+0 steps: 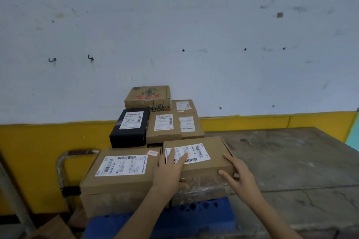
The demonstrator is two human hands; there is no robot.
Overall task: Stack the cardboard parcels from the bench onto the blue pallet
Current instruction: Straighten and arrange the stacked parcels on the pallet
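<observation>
We judge the step in hand to be setting down: the parcel [215, 163] lies on a film-wrapped box [202, 192] at the right edge of the blue pallet [194, 217], just beside the table [291, 161]. The left hand [169, 170] rests flat on its label, fingers straight, thumb against the front face. The right hand [240, 172] touches the near right corner, fingers spread and straight, gripping nothing. Next we would square it against the larger parcel [120, 172] on its left, then let go. Behind stand a black box [129, 129] and more brown boxes. A metal handle [62, 163] rises at the left, apart from both hands.
</observation>
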